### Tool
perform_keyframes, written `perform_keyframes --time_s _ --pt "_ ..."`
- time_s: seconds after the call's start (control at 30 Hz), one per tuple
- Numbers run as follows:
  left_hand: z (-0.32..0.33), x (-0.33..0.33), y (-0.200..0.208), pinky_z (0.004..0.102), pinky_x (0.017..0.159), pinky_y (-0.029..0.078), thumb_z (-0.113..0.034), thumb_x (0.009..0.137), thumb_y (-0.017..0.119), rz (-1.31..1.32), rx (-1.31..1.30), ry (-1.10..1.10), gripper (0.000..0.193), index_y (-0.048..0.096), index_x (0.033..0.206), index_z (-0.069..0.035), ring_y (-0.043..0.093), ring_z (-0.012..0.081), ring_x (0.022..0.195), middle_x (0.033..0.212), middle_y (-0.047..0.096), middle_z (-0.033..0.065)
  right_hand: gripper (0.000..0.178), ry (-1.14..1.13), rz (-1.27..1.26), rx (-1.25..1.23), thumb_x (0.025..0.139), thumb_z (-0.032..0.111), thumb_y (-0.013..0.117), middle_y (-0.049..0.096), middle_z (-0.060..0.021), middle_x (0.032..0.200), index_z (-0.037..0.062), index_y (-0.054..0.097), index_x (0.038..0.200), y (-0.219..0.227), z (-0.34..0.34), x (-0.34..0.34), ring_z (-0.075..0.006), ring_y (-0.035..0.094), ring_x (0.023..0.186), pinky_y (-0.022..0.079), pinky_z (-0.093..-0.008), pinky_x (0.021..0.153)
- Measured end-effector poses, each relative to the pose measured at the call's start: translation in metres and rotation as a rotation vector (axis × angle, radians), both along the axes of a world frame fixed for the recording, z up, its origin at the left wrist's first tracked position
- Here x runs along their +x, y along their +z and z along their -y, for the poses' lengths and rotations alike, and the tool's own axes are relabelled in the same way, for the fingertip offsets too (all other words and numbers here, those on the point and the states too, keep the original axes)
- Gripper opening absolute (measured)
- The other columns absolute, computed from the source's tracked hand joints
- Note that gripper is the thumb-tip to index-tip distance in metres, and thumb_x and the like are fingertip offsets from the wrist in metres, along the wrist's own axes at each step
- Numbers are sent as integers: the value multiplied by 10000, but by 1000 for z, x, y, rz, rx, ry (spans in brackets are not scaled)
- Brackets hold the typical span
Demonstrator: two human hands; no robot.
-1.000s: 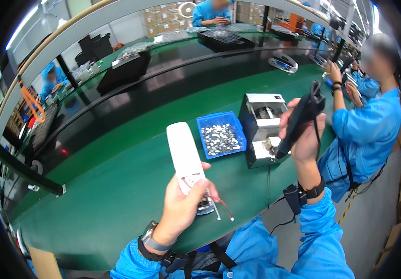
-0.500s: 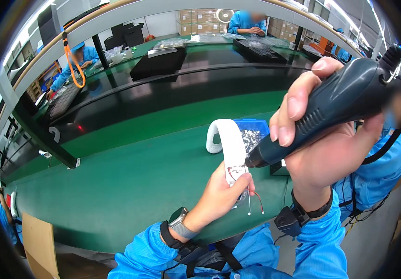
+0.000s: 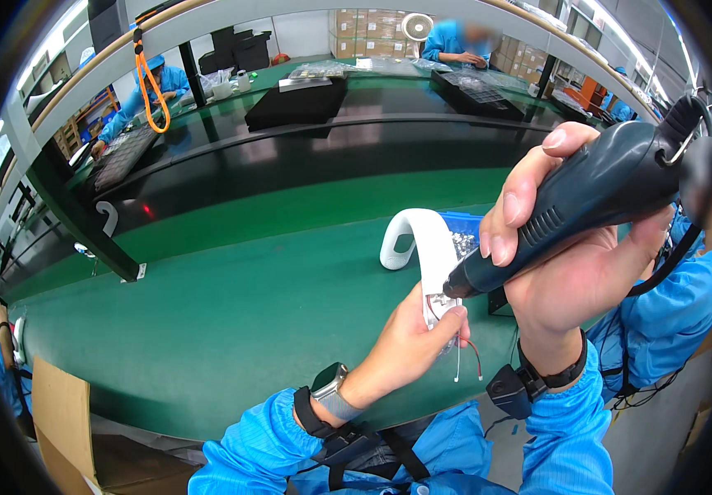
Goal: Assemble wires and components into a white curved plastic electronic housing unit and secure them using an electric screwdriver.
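Observation:
My left hand [image 3: 410, 342] grips the lower end of a white curved plastic housing [image 3: 434, 247], thumb across its front. The housing arches up and bends over to the left like a hook. An open recess near my thumb shows small inner parts. Thin red and white wires [image 3: 475, 353] with small connectors hang below my fingers. Wrapped in my right hand [image 3: 566, 276] is a dark electric screwdriver [image 3: 583, 198], slanting down to the left. Its nose lies at the recess's right edge; whether the bit touches anything is hidden.
A blue bin [image 3: 465, 221] of small metallic parts stands behind the housing on the green table [image 3: 249, 330]. A person in blue [image 3: 669, 289] is close on my right. A cardboard box [image 3: 63, 412] sits at the lower left. Black trays [image 3: 298, 103] lie across the bench.
The whole view has shifted slightly, so the surroundings sit further right. Both hands keep their holds, and the screwdriver's nose stays at the housing's recess.

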State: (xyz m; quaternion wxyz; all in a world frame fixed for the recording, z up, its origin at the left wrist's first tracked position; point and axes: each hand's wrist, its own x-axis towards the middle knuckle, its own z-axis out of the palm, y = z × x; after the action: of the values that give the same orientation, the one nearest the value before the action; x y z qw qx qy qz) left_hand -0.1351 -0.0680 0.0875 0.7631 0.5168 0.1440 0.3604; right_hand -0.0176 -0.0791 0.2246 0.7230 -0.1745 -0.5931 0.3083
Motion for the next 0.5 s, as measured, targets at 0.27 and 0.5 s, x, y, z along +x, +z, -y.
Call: perform_keyframes --time_s 0.27,0.5 --pt "-1 0 0 288 747 532 -91 999 535 -31 36 -19 306 446 1265 31 617 122 816 889 616 61 880 13 65 -27 908 802 288 573 -131 688 -23 469 1154 1 -9 -4 -160 535 454 457 -269 427" --pt "-1 3 2 283 728 521 -92 998 535 -50 40 -21 283 440 1235 30 611 118 798 876 609 53 926 53 48 -69 904 819 235 566 -124 660 -45 485 1121 2 -11 -9 -152 528 447 447 -251 407"
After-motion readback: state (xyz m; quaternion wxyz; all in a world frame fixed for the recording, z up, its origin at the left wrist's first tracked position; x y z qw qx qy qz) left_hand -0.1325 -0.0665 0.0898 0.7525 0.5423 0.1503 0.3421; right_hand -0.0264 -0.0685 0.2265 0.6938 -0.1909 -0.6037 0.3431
